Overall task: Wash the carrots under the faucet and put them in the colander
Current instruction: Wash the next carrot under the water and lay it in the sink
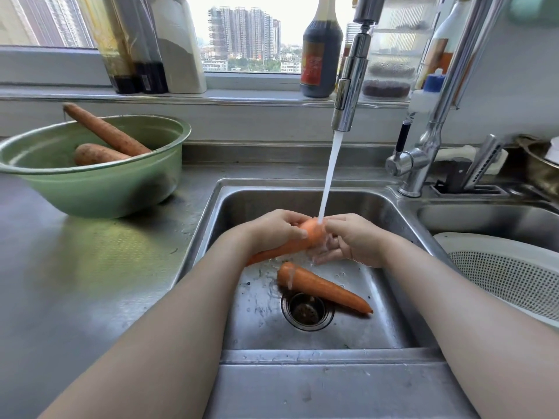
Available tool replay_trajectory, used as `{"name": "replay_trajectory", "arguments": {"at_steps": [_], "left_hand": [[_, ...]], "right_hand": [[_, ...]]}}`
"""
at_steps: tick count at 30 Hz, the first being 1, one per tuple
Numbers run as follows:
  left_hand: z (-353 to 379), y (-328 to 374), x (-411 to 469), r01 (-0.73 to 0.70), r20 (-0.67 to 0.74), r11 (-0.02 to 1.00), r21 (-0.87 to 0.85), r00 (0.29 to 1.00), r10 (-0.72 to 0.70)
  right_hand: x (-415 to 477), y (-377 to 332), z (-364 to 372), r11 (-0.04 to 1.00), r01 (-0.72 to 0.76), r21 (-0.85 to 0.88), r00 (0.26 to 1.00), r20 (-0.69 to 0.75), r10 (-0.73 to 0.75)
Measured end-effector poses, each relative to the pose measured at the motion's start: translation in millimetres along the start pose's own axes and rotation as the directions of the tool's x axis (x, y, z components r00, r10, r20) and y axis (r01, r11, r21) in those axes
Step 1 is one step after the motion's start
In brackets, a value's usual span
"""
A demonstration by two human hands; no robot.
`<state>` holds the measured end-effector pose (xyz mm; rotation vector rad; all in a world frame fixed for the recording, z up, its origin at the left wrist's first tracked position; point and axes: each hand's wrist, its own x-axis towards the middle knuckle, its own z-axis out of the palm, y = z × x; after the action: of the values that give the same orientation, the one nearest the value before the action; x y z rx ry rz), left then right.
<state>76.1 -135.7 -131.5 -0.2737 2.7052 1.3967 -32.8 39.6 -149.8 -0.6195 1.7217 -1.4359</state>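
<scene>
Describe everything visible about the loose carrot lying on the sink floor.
The loose carrot is orange, smooth and wet, tapering from a blunt thick end to a point. It lies flat on the steel sink floor, thick end up-left, tip down-right, its side at the drain rim. Water runs onto its thick end from the held carrot above. Nothing grips it.

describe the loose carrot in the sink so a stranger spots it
Find the stainless steel sink basin under the running chrome faucet. On its floor, against the round drain strainer, lies an orange carrot. Unlike the carrot in the left hand and right hand, or the dusty pair in the green bowl, it lies free.
</scene>
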Motion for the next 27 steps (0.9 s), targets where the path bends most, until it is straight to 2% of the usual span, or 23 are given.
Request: {"name": "replay_trajectory", "arguments": {"at_steps": [2,6,11,15,21,24,27], "left_hand": [[-1.3,-2.4,1.1,-0.009,-0.016,1.0,-0.01,1.0,0.009],[-3.7,-5.1,4.4,-0.018,-0.003,0.999,0.034,1.0,0.018],[-6.2,-5.6,3.5,-0.002,0.001,0.998,0.066,1.0,0.002],[-6.2,-5.2,3.8,0.009,0.001,0.995,0.102,1.0,-0.009],[-8.7,-1.1,2.6,0.018,-0.026,0.988,0.156,1.0,-0.014],[-6.6,-2.0,3.7,-0.003,-0.014,0.984,0.18,1.0,0.006],[-5.8,-4.4,4.1,-0.024,-0.009,0.979,0.204,1.0,0.027]], "right_hand": [[-1.2,-1.1,0.1,1.0,0.01,0.015,1.0,0.004,-0.01],[-0.2,-0.5,5.6,0.993,0.033,-0.109,0.998,-0.056,-0.04],[-1.5,-2.6,2.7,0.997,0.009,-0.078,0.999,-0.034,-0.011],[-3.4,-3.3,7.7,0.987,0.015,-0.16,0.997,-0.076,-0.027],[-3.8,-6.4,5.0,0.999,0.0,-0.042,0.998,-0.07,-0.003],[-3.0,-5.1,9.1,0.995,0.007,-0.096,0.992,-0.127,-0.019],[-2.4,-6.1,8.1,0.997,0.014,-0.082,0.992,-0.122,-0.024]]}}
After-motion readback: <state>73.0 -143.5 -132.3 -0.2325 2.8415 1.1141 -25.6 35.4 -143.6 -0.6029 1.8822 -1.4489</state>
